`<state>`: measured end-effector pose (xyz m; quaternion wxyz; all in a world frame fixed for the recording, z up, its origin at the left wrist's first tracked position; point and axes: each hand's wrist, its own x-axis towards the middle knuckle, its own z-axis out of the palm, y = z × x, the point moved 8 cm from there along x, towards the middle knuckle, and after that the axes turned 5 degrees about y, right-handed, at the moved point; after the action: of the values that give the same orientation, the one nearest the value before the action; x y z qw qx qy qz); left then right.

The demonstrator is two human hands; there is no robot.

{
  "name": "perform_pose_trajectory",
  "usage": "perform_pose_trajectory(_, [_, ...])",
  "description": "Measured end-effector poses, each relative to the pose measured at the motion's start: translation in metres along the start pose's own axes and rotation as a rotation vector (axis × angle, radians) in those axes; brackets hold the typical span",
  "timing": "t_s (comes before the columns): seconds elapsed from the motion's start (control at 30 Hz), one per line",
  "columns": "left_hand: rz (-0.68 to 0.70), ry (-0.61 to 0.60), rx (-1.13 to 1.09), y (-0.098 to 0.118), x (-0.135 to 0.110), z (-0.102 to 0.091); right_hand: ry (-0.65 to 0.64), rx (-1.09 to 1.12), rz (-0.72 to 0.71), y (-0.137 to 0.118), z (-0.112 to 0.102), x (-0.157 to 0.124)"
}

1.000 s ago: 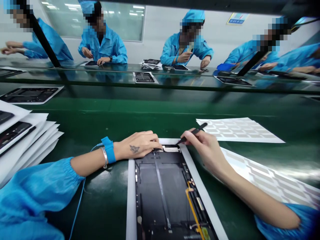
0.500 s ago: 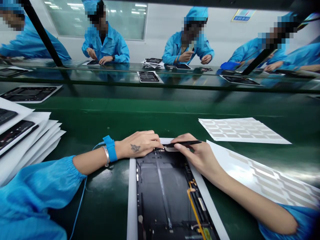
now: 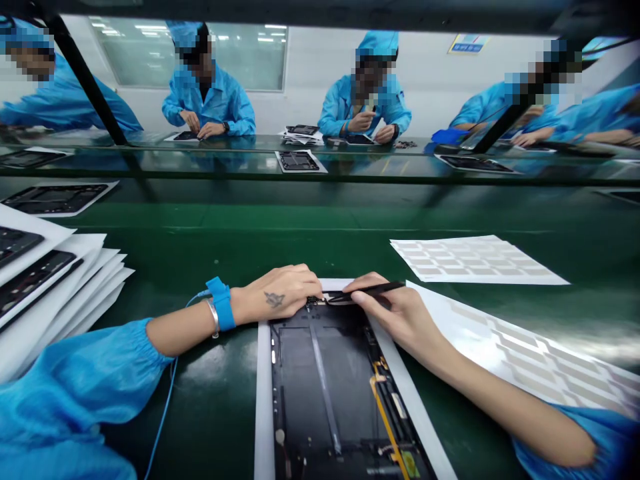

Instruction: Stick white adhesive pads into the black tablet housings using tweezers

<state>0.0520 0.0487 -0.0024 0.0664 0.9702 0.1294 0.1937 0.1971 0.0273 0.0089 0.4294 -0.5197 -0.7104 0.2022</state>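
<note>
A black tablet housing (image 3: 320, 387) lies on a white sheet (image 3: 264, 400) in front of me, its inside facing up. It has a grey strip down the middle and an orange flex cable (image 3: 384, 413) along the right side. My right hand (image 3: 395, 307) grips black tweezers (image 3: 383, 288), their tips over the small parts at the housing's far edge. At the far left corner rests my left hand (image 3: 287, 290), its fingers closed together near the tips. Whatever those fingers hold is hidden. A blue wrist strap (image 3: 221, 303) with a cord is on my left wrist.
On the left is a stack of white sheets (image 3: 95, 287) with black housings between them. Sticker sheets (image 3: 470, 260) lie to the right. Another housing (image 3: 55, 199) sits at the far left. Across the bench, co-workers in blue (image 3: 210, 100) sit behind dark slanted bars (image 3: 90, 80).
The tweezers have tilted, and their tips now show separately over the far edge. My left fingers have shifted slightly left. The whole view has tipped a little upward.
</note>
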Motion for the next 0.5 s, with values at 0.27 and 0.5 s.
perform_pose_trajectory(0.27, [0.02,-0.006,-0.004,0.003,-0.001,0.006,0.011,-0.144,-0.419,-0.021,-0.02,-0.03])
perform_pose_trajectory(0.5, [-0.01,-0.031,-0.019,0.001,0.002,0.007,-0.039,-0.329,-0.662,-0.032,-0.006,-0.041])
